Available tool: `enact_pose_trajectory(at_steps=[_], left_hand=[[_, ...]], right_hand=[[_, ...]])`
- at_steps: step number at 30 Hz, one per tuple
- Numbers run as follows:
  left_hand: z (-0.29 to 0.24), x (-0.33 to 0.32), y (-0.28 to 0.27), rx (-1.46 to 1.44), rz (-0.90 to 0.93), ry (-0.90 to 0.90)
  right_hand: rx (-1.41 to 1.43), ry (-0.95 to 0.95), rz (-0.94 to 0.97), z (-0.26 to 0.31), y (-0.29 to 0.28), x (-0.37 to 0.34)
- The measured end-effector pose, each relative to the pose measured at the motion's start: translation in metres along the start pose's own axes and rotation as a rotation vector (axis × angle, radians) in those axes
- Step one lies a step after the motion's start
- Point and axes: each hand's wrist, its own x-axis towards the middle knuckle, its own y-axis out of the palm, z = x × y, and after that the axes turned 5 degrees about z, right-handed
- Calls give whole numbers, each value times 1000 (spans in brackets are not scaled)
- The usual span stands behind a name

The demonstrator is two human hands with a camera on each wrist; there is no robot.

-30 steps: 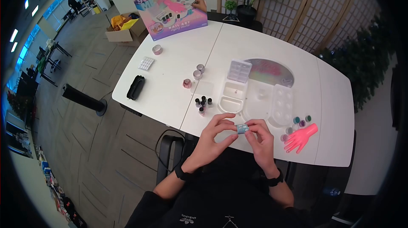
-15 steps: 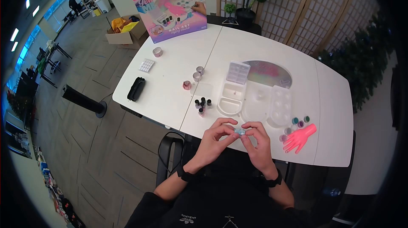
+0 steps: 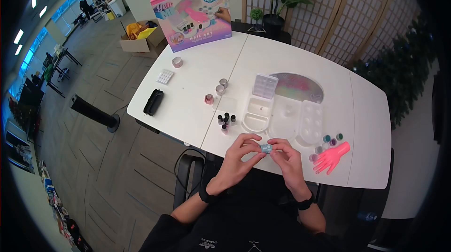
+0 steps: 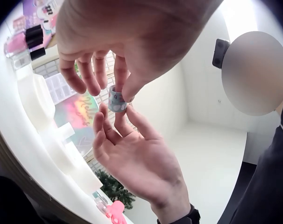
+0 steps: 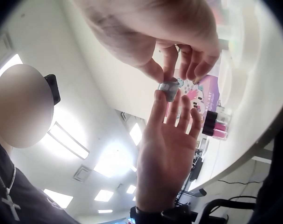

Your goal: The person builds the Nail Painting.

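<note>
Between both hands, above the table's near edge, is a small pale-blue patterned cylinder (image 3: 266, 148), like a short roll with an open end. My left hand (image 3: 238, 158) pinches it between thumb and index finger, its other fingers spread away from it. My right hand (image 3: 288, 162) pinches the other end with thumb and fingertips. In the left wrist view, the roll (image 4: 117, 100) shows white shapes on blue-grey. A pink model hand (image 3: 331, 158) lies on the table to the right, with several small glitter jars (image 3: 333, 142) beside it.
Beyond the hands stands a white tray set (image 3: 284, 120) with compartments. Several black-capped polish bottles (image 3: 226, 120) are grouped left of it. A black case (image 3: 153, 102), a sheet of white pieces (image 3: 165, 77) and a nail art box (image 3: 193, 17) are farther left.
Half a second ago the hands came closer together around the roll, hiding more of it. Now they have parted slightly, and more of its side shows. The head view has tilted a little.
</note>
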Motion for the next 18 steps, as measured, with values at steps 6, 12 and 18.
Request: enact_pose_trajectory(at_steps=[6,12,18], left_hand=[[-2,-2,3,-16,-20,-68],[-1,-2,9,-165,-9,-116],[5,-2,6,-176,-21,-117]], right_hand=[[-116,-75,-26,-3,0,0],[-335,-158,-58,4,1,4],[-541,-210,-72,10,1,4]])
